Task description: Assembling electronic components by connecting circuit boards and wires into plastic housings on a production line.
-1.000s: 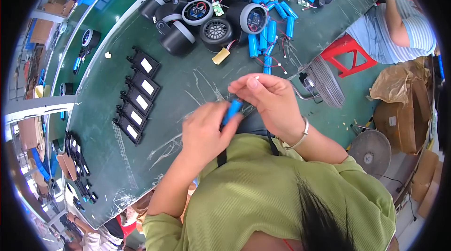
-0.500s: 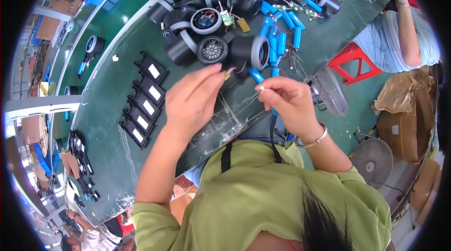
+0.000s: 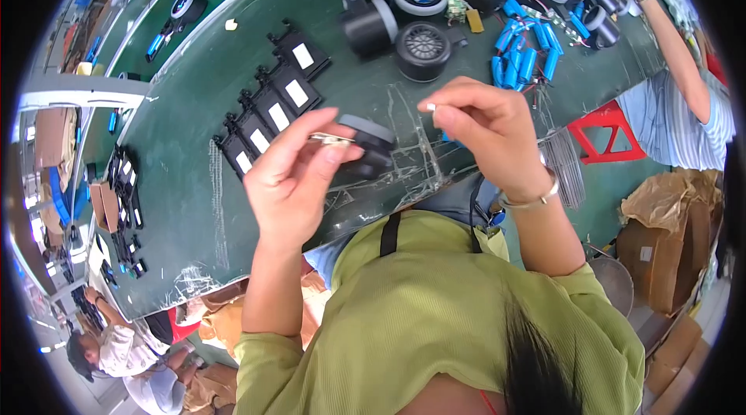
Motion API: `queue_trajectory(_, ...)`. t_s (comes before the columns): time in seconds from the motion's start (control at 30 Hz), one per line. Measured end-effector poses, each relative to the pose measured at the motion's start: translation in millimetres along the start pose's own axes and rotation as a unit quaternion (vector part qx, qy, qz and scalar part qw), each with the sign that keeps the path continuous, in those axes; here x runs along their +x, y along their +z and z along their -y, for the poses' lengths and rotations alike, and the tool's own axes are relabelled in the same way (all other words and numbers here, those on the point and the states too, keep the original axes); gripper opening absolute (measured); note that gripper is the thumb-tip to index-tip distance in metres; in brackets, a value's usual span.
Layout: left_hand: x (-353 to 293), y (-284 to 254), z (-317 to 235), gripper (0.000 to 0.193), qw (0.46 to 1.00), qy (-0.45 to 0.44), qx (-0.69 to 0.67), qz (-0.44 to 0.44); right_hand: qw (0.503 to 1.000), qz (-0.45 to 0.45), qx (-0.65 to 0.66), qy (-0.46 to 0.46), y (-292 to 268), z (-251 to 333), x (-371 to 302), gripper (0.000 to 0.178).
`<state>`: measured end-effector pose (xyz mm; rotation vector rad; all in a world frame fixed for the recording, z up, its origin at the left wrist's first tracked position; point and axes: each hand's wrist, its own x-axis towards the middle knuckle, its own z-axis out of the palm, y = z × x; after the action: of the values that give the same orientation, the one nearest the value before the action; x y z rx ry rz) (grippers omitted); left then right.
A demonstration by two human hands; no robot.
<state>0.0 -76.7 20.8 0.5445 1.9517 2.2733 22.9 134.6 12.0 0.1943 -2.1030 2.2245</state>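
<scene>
My left hand (image 3: 289, 186) is closed in a pinch, its palm turned up. Between thumb and fingers sits a small, thin circuit board (image 3: 334, 140), seen nearly edge-on. Just beyond those fingertips a black round housing (image 3: 374, 157) with a grey ring lies near the table's front edge, partly hidden by the hand. My right hand (image 3: 491, 129) pinches a small white connector (image 3: 432, 107) between thumb and forefinger. Under this hand part of a blue cylindrical battery (image 3: 447, 137) shows; the hand covers the rest. Any wire from the connector is too fine to make out.
Several black housings (image 3: 423, 50) crowd the far side of the green table (image 3: 179, 205). Blue batteries (image 3: 527, 65) lie in a heap at the right. A row of black panels (image 3: 277, 116) with white labels stands left. A co-worker's arm (image 3: 674, 50) reaches in far right.
The view has shifted. My left hand has turned palm up, bringing the board nearer me, and a housing now lies closer beyond it, away from the pile. My right hand still pinches the white connector.
</scene>
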Motion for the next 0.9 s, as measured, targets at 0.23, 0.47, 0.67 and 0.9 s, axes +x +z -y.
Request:
queue_trajectory(0.23,1.3,9.5,0.6,0.029,0.996,-0.052,-0.063,0.033,0.995,0.045,-0.082,-0.016,19.7,15.9,1.5,0.007)
queue_trajectory(0.47,0.6,10.7,2.4,0.027,0.998,-0.007,0.017,0.054,0.985,0.046,-0.131,-0.099,25.3,15.2,5.1,0.007)
queue_trajectory(0.67,-2.0,9.9,2.3,0.025,0.997,-0.023,-0.058,0.042,0.951,0.01,-0.221,-0.217,27.0,12.2,8.0,0.01)
queue_trajectory(0.9,-0.6,12.7,-5.5,0.009,0.997,-0.058,0.012,0.04,0.87,-0.002,-0.355,-0.343,31.0,5.4,6.9,0.023)
